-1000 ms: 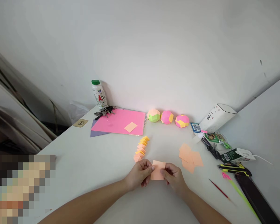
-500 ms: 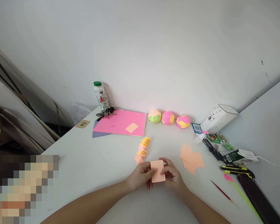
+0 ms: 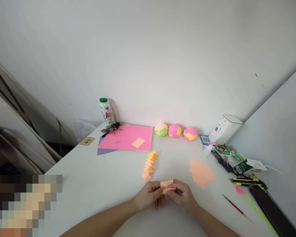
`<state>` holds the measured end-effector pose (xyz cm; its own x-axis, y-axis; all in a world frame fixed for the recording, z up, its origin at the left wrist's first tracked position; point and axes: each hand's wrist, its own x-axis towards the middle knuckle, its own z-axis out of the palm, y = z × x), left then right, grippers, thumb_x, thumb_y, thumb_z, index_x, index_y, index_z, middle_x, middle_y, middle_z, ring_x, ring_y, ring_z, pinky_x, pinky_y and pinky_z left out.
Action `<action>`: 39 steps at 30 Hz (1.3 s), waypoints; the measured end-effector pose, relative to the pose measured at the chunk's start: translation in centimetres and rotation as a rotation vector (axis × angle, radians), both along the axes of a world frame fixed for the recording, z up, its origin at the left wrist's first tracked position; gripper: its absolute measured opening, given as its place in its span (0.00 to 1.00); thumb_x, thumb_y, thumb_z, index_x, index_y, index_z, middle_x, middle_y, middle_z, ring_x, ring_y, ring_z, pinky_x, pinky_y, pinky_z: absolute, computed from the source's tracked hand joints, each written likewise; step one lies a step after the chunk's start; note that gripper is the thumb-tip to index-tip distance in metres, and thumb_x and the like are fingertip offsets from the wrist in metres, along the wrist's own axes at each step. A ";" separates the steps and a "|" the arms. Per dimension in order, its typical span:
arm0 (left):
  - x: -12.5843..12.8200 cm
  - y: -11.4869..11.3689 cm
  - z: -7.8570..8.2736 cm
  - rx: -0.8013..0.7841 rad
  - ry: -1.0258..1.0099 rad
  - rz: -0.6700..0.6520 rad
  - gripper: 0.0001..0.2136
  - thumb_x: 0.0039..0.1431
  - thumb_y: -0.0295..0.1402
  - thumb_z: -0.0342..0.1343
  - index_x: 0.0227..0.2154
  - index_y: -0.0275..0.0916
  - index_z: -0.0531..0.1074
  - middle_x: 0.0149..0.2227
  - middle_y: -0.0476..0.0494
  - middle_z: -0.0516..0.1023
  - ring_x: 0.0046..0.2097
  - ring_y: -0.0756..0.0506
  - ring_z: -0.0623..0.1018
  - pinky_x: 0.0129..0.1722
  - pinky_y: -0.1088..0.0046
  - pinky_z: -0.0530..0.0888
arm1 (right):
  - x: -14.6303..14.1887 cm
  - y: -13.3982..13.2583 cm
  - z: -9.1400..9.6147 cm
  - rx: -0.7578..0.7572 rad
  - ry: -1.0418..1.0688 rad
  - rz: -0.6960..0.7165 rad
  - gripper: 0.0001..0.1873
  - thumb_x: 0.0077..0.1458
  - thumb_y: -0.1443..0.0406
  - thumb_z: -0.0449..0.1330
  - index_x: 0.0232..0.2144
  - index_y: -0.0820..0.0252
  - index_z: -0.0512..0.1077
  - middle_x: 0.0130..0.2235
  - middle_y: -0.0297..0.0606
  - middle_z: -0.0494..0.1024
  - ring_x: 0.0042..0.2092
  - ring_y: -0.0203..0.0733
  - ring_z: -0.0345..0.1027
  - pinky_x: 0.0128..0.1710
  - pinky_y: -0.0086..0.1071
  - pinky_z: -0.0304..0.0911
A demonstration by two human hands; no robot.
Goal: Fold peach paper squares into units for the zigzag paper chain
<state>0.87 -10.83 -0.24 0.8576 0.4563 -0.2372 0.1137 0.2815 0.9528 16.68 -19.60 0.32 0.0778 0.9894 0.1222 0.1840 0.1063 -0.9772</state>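
Observation:
Between my two hands is a small peach paper sheet (image 3: 166, 184), its near part bent up and over. My left hand (image 3: 150, 197) pinches its left side, thumb on top. My right hand (image 3: 184, 195) grips the right side and the bent edge. Just beyond my left hand runs a row of folded peach and yellow paper pieces (image 3: 150, 166), overlapping one another. Several loose peach sheets (image 3: 201, 172) lie spread to the right of my right hand.
Three faceted paper balls (image 3: 174, 131) sit along the wall beside a pink folder (image 3: 125, 136) with keys (image 3: 112, 129) and a bottle (image 3: 106, 112). On the right are a thin brush (image 3: 234, 204), a yellow-black cutter (image 3: 249, 181), a dark case (image 3: 273, 209) and a white box (image 3: 225, 129).
The peach sheet was flat and facing me; now its near edge is bent upward. My right-hand fingers have closed round that edge. The view has tilted up slightly.

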 end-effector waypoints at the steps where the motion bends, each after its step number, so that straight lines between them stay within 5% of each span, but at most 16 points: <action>1: 0.0 0.0 0.0 0.005 0.004 0.000 0.16 0.53 0.45 0.52 0.22 0.38 0.61 0.19 0.49 0.72 0.18 0.51 0.70 0.17 0.76 0.65 | 0.0 0.0 -0.1 -0.013 0.001 -0.010 0.11 0.54 0.59 0.59 0.27 0.60 0.75 0.29 0.37 0.71 0.32 0.39 0.66 0.34 0.32 0.62; 9: 0.1 -0.3 0.7 0.016 0.009 0.049 0.21 0.53 0.53 0.47 0.22 0.37 0.61 0.20 0.48 0.72 0.18 0.51 0.70 0.17 0.75 0.66 | 0.0 -0.1 -0.5 -0.044 -0.048 -0.119 0.13 0.52 0.58 0.60 0.23 0.61 0.72 0.22 0.30 0.63 0.25 0.33 0.57 0.26 0.27 0.56; 14: 0.0 -0.4 -0.2 0.081 -0.051 0.051 0.21 0.53 0.51 0.51 0.36 0.35 0.65 0.27 0.48 0.73 0.22 0.51 0.72 0.18 0.77 0.67 | -0.3 -0.1 -0.4 -0.050 -0.096 -0.128 0.14 0.53 0.58 0.59 0.20 0.61 0.71 0.22 0.32 0.68 0.25 0.35 0.59 0.26 0.28 0.57; 20: 0.3 -0.3 -0.8 0.091 -0.024 0.019 0.20 0.51 0.46 0.57 0.37 0.34 0.65 0.23 0.50 0.71 0.22 0.51 0.71 0.19 0.76 0.68 | -0.4 -0.2 -0.8 -0.094 -0.041 -0.092 0.12 0.53 0.58 0.59 0.31 0.61 0.72 0.24 0.35 0.73 0.27 0.37 0.65 0.28 0.29 0.60; 27: 0.2 -0.2 -1.0 0.033 -0.076 0.037 0.16 0.53 0.45 0.54 0.32 0.35 0.64 0.24 0.49 0.73 0.21 0.52 0.71 0.18 0.77 0.67 | 0.0 -0.3 -1.5 -0.108 0.019 -0.101 0.21 0.55 0.55 0.56 0.48 0.58 0.61 0.26 0.30 0.68 0.28 0.35 0.64 0.28 0.28 0.61; 32: 0.2 -0.1 -0.8 0.015 -0.111 0.064 0.17 0.54 0.47 0.54 0.31 0.35 0.63 0.23 0.50 0.72 0.21 0.52 0.71 0.18 0.77 0.66 | -0.2 -0.2 -0.4 -0.143 0.016 0.009 0.15 0.56 0.54 0.55 0.38 0.60 0.68 0.29 0.35 0.73 0.31 0.37 0.67 0.29 0.28 0.61; 39: 0.1 -0.2 -0.4 0.025 -0.084 0.066 0.17 0.53 0.47 0.54 0.29 0.36 0.63 0.24 0.48 0.74 0.21 0.52 0.71 0.18 0.76 0.66 | -0.2 -0.1 -0.4 -0.158 0.031 -0.018 0.15 0.56 0.54 0.54 0.27 0.61 0.66 0.25 0.34 0.72 0.27 0.36 0.66 0.28 0.29 0.62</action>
<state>1.00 -11.06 -0.62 0.8416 0.5177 -0.1537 0.0152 0.2617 0.9650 16.51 -19.68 -0.06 0.0973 0.9945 -0.0380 0.1536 -0.0528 -0.9867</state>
